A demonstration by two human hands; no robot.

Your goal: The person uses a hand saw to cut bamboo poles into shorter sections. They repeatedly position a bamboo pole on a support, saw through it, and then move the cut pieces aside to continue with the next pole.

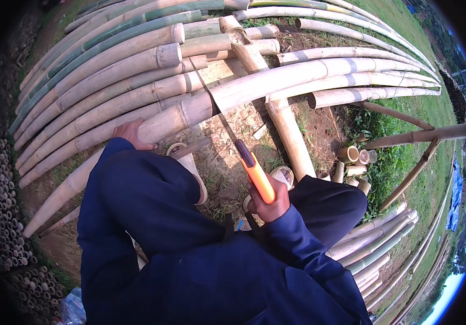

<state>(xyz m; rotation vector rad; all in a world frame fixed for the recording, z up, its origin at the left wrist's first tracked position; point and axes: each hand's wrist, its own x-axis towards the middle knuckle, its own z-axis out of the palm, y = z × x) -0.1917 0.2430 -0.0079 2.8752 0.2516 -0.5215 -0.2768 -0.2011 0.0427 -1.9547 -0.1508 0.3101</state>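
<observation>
My right hand [272, 201] is closed around the orange and dark handle of a hand saw [257, 176]. Its thin blade slants away to the upper left, crossing a thick pale bamboo pole [176, 116] at a dark gap in the pole. How deep the cut runs I cannot tell. To the left, my left hand [130, 134] grips that same pole, its fingers partly hidden. Beyond the blade the pole continues as a pale length [276, 81] toward the upper right. A bamboo crosspiece [287, 132] passes beneath it.
Several bamboo poles [119, 76] lie side by side at the upper left, more [363, 97] at the upper right. Short cut pieces [348, 155] sit on the grass to the right. Stacked bamboo ends [0, 200] line the left side. My sandalled feet [192, 173] flank the sawdust-covered ground.
</observation>
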